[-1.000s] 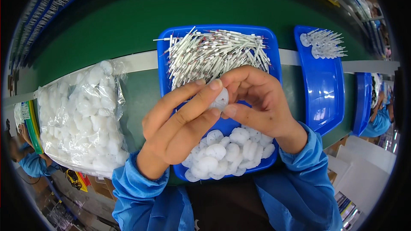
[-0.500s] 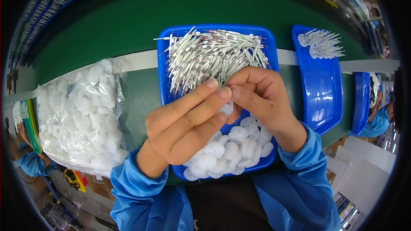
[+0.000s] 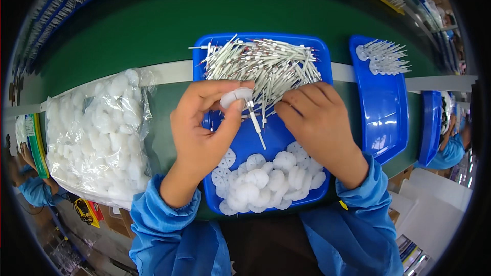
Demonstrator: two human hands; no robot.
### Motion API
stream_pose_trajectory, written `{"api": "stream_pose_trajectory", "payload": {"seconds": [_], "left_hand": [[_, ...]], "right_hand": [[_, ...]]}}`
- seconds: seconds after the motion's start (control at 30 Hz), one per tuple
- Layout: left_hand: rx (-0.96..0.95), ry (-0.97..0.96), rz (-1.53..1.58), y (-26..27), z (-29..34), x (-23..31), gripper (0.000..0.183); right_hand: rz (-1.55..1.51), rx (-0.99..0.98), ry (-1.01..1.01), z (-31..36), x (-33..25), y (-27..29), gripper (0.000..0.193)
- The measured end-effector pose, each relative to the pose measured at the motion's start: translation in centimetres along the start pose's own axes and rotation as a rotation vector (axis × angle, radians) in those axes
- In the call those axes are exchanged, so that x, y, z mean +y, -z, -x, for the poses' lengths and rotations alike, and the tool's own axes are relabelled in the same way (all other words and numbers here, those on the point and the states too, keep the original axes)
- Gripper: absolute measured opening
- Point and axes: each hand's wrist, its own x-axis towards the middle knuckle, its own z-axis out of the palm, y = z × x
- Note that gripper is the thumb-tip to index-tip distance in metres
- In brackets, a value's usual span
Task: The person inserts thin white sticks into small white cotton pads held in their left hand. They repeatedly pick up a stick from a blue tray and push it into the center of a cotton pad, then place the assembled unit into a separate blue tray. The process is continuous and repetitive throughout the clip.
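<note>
One translucent white round plastic disc (image 3: 234, 97), pinched between thumb and fingers of the left hand (image 3: 193, 135); the hand's remaining fingers are curled. One slim white-and-silver rod (image 3: 256, 121) slants from the disc's right edge, down and away from the fingertips; whether the two are fixed together: cannot tell. Right hand (image 3: 326, 128): half closed, fingers bent downward, fingertips at the near edge of a heap of slim white-and-silver rods (image 3: 261, 66); contact or grip: cannot tell, fingertips partly hidden. Heap lies ahead of both hands; count: many, overlapping. Nearer the body, between the wrists: a pile of translucent white discs (image 3: 268, 179), likewise too overlapped to count. Both lie in one blue rectangular plastic tray (image 3: 279, 137). Left of left hand: one clear plastic bag (image 3: 97, 138), full of white discs. Right of right hand: a second blue plastic tray (image 3: 384, 117), bearing one cluster of disc-ended rods (image 3: 386, 57).
</note>
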Motion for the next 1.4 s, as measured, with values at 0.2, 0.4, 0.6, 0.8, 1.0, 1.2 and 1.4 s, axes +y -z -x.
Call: {"api": "stream_pose_trajectory", "payload": {"seconds": [0.2, 0.4, 0.6, 0.8, 1.0, 1.2, 1.4], "left_hand": [[-0.045, -0.05, -0.089, 0.5, -0.2, -1.0, 0.035], [-0.065, 0.086, -0.01, -0.3, 0.3, 0.5, 0.036], [0.004, 0.257, 0.155, -0.2, 0.3, 1.3, 0.035], [0.023, 0.208, 0.116, -0.2, 0.0, 1.2, 0.034], [-0.031, 0.127, 0.055, -0.3, 0.4, 0.6, 0.034], [-0.027, 0.096, 0.051, -0.5, 0.5, 0.5, 0.033], [-0.005, 0.063, -0.006, -0.5, 0.3, 0.4, 0.034]], "right_hand": [[-0.086, 0.096, -0.079, -0.4, 0.2, -0.3, 0.021], [-1.269, 0.273, -0.451, 0.5, 0.5, 1.4, 0.02], [-1.63, 0.282, -0.512, -0.2, -0.6, 1.3, 0.016], [-1.879, 0.317, -0.648, 0.2, 0.2, -0.2, 0.017], [-1.383, 0.134, -0.56, -0.3, -1.9, -0.2, 0.027], [-0.972, 0.265, -0.449, -0.5, -2.0, -0.8, 0.019], [-0.935, 0.261, -0.48, -0.2, -2.3, -0.7, 0.018]]}}
